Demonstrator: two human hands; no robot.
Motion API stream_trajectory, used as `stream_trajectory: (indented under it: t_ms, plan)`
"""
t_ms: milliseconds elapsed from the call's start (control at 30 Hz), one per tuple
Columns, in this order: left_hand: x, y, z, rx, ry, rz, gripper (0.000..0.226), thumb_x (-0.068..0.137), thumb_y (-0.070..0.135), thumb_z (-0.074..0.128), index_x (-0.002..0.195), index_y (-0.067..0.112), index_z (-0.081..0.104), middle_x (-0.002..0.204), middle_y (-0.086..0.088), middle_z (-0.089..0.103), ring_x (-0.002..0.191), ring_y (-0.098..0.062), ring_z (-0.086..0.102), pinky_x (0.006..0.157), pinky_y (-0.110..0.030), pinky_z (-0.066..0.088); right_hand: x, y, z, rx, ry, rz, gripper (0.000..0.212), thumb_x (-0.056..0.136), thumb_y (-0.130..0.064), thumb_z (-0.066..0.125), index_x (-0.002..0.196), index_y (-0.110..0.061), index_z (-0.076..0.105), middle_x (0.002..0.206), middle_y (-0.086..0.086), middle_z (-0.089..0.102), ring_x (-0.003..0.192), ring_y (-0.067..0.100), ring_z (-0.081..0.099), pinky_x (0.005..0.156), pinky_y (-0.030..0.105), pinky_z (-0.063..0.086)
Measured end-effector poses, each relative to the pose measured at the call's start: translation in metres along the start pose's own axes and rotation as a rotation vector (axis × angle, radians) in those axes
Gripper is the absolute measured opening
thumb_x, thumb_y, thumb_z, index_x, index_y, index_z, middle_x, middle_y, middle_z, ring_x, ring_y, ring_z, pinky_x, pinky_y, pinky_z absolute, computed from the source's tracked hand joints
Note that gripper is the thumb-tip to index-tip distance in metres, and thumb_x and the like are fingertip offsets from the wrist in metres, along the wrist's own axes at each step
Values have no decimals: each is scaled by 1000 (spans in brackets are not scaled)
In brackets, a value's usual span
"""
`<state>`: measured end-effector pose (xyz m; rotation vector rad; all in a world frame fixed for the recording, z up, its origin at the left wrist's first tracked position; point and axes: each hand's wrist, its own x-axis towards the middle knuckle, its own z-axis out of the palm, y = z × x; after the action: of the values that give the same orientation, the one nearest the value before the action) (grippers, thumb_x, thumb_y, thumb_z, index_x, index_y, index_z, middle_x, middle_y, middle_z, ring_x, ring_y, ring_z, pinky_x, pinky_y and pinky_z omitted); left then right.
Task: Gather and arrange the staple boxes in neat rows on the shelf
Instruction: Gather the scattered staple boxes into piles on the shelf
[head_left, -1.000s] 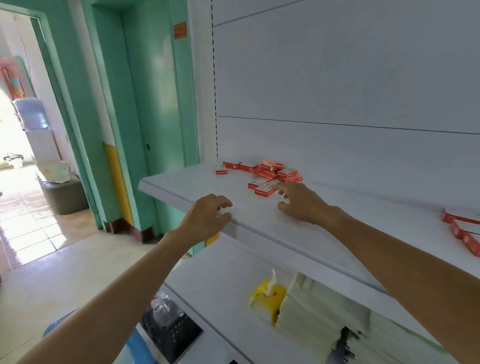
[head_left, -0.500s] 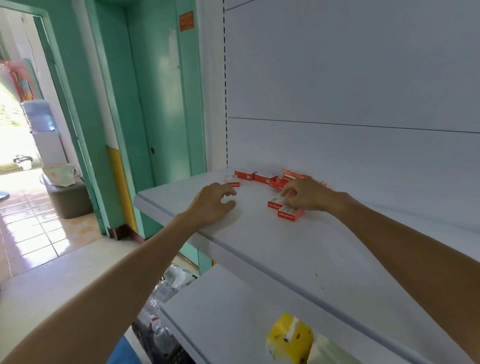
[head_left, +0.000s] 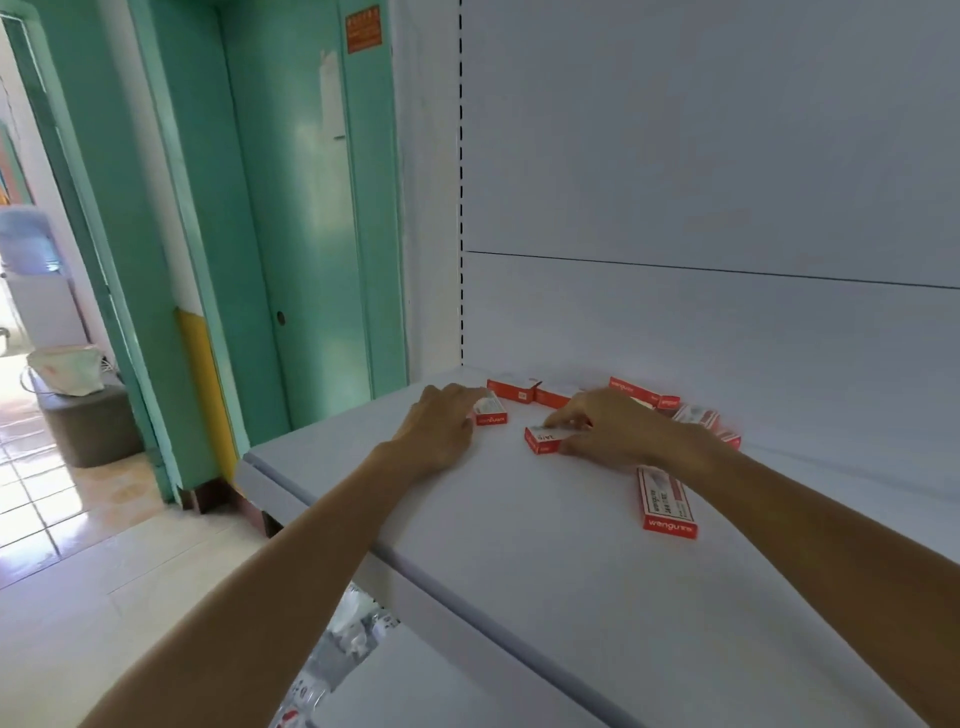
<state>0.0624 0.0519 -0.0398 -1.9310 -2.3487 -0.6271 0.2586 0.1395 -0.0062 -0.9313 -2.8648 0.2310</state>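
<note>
Several small red and white staple boxes lie scattered near the back left of the white shelf (head_left: 519, 545). My left hand (head_left: 441, 426) rests palm down, its fingertips touching one box (head_left: 492, 413). My right hand (head_left: 608, 426) pinches another box (head_left: 543, 439) between thumb and fingers. One box (head_left: 666, 501) lies alone nearer the front, beside my right forearm. More boxes sit by the back panel (head_left: 511, 389), (head_left: 644, 392), and a few (head_left: 698, 418) are partly hidden behind my right hand.
The shelf's front edge (head_left: 322, 499) runs diagonally from the left. A lower shelf (head_left: 441, 686) holds plastic-wrapped goods (head_left: 337, 660). A green door (head_left: 306, 208) and an open doorway with a tiled floor (head_left: 31, 467) are to the left.
Both hands have moved deeper onto the shelf. My left hand now touches a box and my right hand has closed on another one. The view has come closer and the lone front box shows fully.
</note>
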Motion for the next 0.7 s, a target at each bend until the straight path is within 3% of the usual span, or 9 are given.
stream_trajectory:
  t_ms: [100,233,400,600,700]
  plan:
    - [20,-13,1,19,-111,77,48,93,16,42,140,26,37,149,-4,33,136,-25,27,112,-46,25,11,-3,3,-36,50,32,41,86,-36,61,125,-24,58,122,1,59,93,7,48,81,22,37]
    - [35,-20,0,-109,-116,108,39,90,14,48,128,19,53,144,-4,41,134,-22,35,112,-38,27,22,-8,6,-101,94,118,46,85,-42,60,125,-19,56,118,1,60,99,14,53,80,25,41]
    - [34,-29,-5,-136,-234,153,36,89,24,53,124,18,49,132,-3,51,118,-20,47,95,-26,36,33,-20,2,-101,32,252,46,84,-41,62,121,-15,61,118,0,61,103,17,56,82,26,42]
    - [32,-42,-32,-4,-303,250,55,79,42,67,127,25,47,122,-5,47,110,-21,49,88,-29,39,33,-38,2,91,-22,323,42,76,-34,72,114,-20,62,113,-2,58,97,12,50,81,23,37]
    - [32,-48,-36,-1,-335,233,61,77,50,66,131,28,47,123,-11,43,114,-27,45,94,-32,40,27,-49,9,131,24,374,47,79,-36,69,121,-20,59,116,-2,57,99,12,49,82,22,36]
